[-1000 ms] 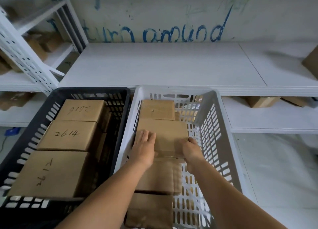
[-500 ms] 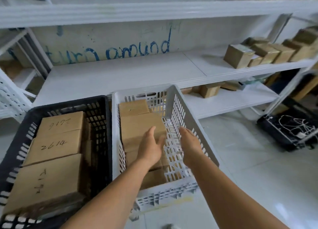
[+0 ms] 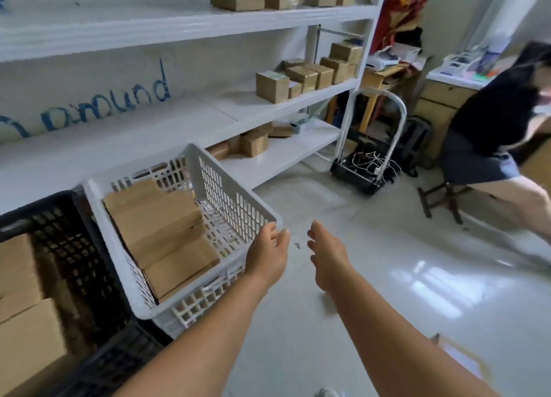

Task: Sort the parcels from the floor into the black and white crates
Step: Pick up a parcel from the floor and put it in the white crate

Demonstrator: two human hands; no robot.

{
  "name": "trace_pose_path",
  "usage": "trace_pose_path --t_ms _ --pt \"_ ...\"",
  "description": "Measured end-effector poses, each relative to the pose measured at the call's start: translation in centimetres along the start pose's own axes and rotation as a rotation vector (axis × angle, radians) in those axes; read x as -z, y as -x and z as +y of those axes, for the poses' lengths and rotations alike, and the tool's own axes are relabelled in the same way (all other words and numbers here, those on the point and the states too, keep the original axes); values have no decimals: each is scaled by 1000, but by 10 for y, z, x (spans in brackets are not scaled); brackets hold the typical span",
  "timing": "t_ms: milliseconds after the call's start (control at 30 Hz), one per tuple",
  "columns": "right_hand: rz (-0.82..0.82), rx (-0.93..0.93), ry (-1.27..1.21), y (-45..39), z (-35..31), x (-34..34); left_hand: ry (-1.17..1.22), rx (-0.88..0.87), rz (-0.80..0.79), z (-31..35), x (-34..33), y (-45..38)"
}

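Now both hands, left (image 3: 269,255) and right (image 3: 328,258), hang loose, holding nothing; reach low for the parcel (image 3: 459,356) on the floor.

Blue hand-painted lettering on the white wall (image 3: 125,77) behind the shelving, at ten o'clock, reads "amund", its start cut off at the frame's edge; no other writing is legible.

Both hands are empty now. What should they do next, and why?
Probably reach down to the right for the flat brown cardboard parcel lying on the glossy white floor. The left hand and right hand hold nothing, and the white slotted plastic crate has bare room beside its parcels.
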State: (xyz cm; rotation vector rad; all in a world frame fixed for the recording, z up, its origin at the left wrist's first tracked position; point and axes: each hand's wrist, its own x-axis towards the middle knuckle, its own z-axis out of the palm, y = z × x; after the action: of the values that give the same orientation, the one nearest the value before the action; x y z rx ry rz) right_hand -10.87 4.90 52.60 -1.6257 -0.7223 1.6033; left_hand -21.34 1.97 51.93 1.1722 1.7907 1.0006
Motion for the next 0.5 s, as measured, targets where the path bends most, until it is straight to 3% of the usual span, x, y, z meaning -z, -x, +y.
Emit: trace_pose_path --t_ms 300,500 --pt "270 48 -68 6 20 115 -42 -38 -242 24 -103 33" --pt "346 -21 -241 12 36 200 -90 -36 -387 40 -182 57"
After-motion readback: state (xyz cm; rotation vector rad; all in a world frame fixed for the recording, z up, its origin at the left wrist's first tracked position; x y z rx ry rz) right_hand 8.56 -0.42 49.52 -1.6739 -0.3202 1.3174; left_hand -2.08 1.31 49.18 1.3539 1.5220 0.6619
